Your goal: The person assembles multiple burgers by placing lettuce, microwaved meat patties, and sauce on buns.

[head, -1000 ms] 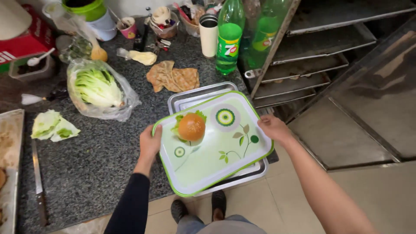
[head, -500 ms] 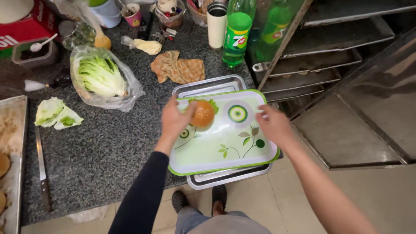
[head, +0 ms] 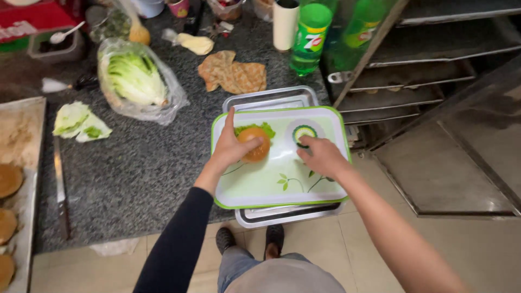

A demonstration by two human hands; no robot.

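Observation:
A white tray (head: 260,187) with a green rim and leaf pattern lies on a metal tray (head: 268,100) at the counter's front edge. A burger (head: 256,144) with lettuce under its bun sits on the white tray's far left part. My left hand (head: 230,146) cups the burger's left side, index finger pointing up. My right hand (head: 321,156) rests on the tray just right of the burger, fingers curled, touching the tray's green ring pattern; it holds nothing that I can see.
A bagged lettuce head (head: 134,78), loose lettuce leaves (head: 80,120), a knife (head: 59,184) and a baking sheet with buns (head: 11,182) lie to the left on the dark stone counter (head: 135,168). A cloth (head: 233,73), green bottles (head: 310,35) and a metal rack (head: 412,70) stand behind and right.
The white tray, held up by both edges a second ago, now lies on the metal tray. My left hand moved onto the burger; my right hand moved inward onto the tray surface.

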